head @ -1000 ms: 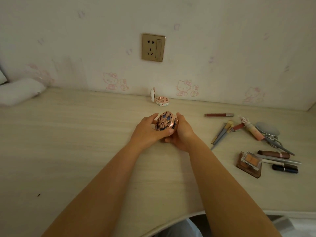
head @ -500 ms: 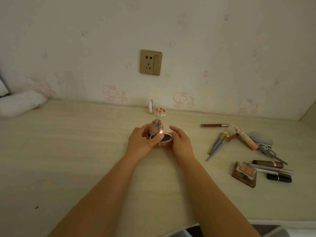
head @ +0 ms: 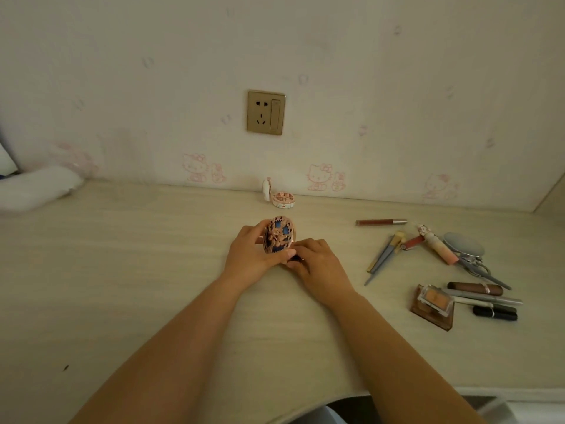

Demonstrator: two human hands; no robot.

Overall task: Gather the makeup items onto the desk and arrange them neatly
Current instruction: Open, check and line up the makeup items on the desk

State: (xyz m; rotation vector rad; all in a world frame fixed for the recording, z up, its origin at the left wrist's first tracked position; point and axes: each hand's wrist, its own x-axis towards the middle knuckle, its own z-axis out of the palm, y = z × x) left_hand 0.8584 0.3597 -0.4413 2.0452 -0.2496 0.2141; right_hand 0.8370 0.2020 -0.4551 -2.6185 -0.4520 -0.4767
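Observation:
A round compact with a rose-gold and blue patterned lid (head: 278, 234) is in the middle of the desk (head: 128, 270). My left hand (head: 249, 255) grips its raised lid. My right hand (head: 315, 264) presses on its base, which is mostly hidden beneath my fingers. A second, smaller compact (head: 282, 198) stands open near the wall. At the right lie a lip gloss tube (head: 380, 222), makeup brushes (head: 383, 255), a pink tube (head: 435, 244), a blush palette (head: 434, 304), a brown lipstick (head: 475, 289) and a black lipstick (head: 495, 313).
A wall socket (head: 265, 112) sits above the desk. A white cloth bundle (head: 36, 188) lies at the far left. A grey oval mirror (head: 463, 247) and metal scissors-like tool (head: 480, 270) lie among the items at the right. The desk's front edge curves inward near my body.
The compact was shut between both hands, then its lid swung up. Its lid now faces me, and my right hand has closed over the base.

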